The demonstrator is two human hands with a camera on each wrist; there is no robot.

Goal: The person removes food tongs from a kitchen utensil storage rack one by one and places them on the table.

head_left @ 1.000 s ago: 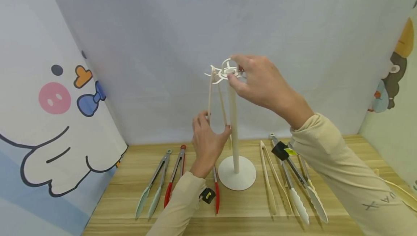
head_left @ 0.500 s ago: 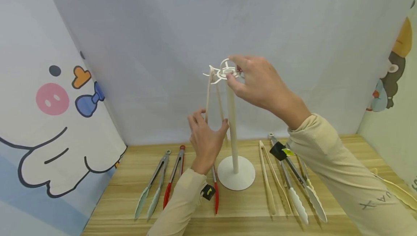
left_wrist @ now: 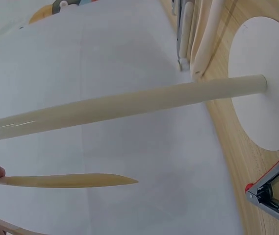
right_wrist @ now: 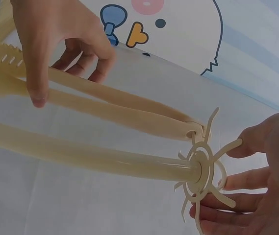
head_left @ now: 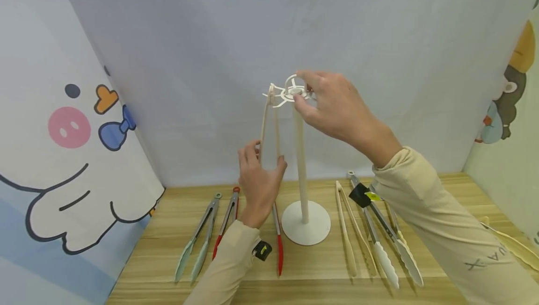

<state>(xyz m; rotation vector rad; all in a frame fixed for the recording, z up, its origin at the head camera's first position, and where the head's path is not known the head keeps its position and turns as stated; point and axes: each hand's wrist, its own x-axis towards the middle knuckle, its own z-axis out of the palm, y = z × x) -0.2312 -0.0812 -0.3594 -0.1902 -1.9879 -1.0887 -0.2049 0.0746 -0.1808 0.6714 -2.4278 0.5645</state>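
Observation:
A beige rack stand has a straight pole (head_left: pixel 302 169), a round white base and a ring of curved hooks (right_wrist: pixel 197 169) on top. Beige tongs (right_wrist: pixel 124 115) hang by their hinged end at a hook on the left side. Lower down, my left hand (head_left: pixel 258 185) holds the tongs, thumb on one arm and fingers on the other. One tong arm's tapered end (left_wrist: pixel 80 181) points down beside the pole in the left wrist view. My right hand (head_left: pixel 338 106) grips the hook ring from the right, thumb and fingertips on its hooks.
Mint-tipped tongs (head_left: pixel 187 253) and red-tipped tongs (head_left: pixel 280 253) lie left of the base (head_left: pixel 306 237). To its right are wooden-looking tongs (head_left: pixel 347 244), white-tipped tongs (head_left: pixel 387 263) and, partly behind the right sleeve, a yellowish utensil (head_left: pixel 513 249). A pale cloth backdrop (head_left: pixel 210 122) stands behind.
My left hand has shifted left, away from the pole, swinging the lower part of the tongs with it. My right hand stays on the hook ring.

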